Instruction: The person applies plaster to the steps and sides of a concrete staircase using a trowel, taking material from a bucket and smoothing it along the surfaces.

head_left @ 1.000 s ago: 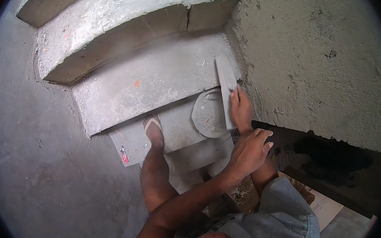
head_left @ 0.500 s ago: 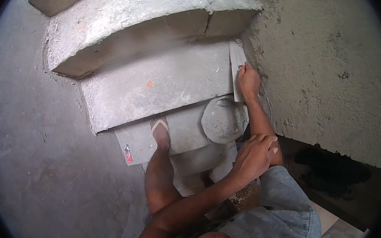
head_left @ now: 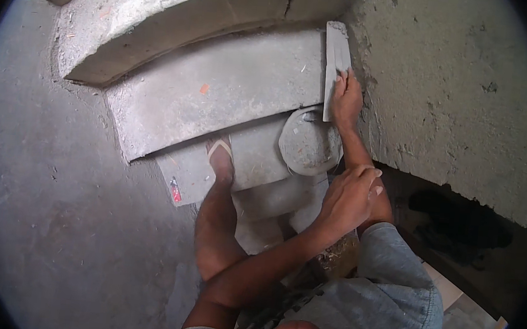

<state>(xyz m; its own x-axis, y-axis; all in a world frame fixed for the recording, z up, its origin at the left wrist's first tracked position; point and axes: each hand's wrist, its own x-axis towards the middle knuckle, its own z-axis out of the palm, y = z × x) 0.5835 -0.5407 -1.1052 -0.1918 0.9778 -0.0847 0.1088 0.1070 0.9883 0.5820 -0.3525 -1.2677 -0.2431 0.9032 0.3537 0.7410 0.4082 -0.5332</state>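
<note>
Floor of grey concrete, far out to the left of the right hand. Next along, concrete step, dusty tread stretching leftward from those fingers, orange chip lying on it, well apart from the hand. Closer in, round bucket, just below and left of the hand, caked grey, crumbs inside. And there, plastering float, right at the fingertips! Clasped in the right hand, any handle hidden underneath; long axis pointing away from the body, far end well beyond the fingers, lower end at the bucket's rim, over or beside impossible to tell. Right hand clearly nearer than left. Long, narrow, straight-sided, pale grey, rough crust at the far tip. Left hand below the right, loosely spread across the right forearm, no tool in it. Lastly, rough rendered wall, just right of the gripping hand.
</note>
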